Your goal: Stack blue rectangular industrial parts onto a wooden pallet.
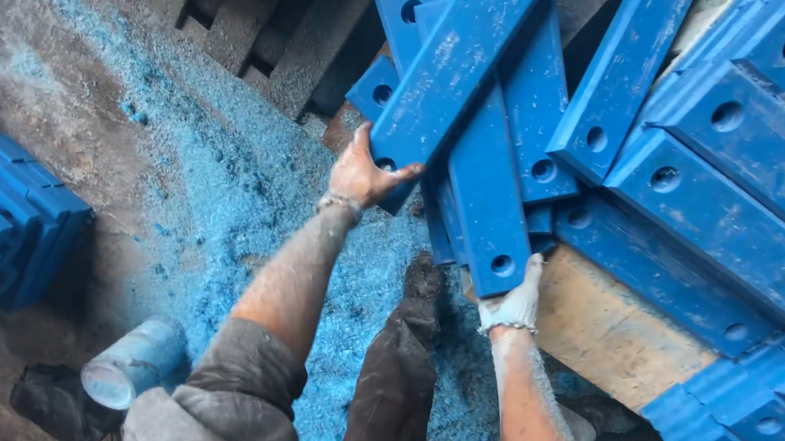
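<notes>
light: soft daylight — even, no glare | shadows: dim left edge and corners | focus: sharp, slight edge distortion

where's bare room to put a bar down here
Free: the wooden board below the right hand, and the blue-dusted floor between the left hand and the stacked bars at far left. Crowded: the heap of blue bars at right.
</notes>
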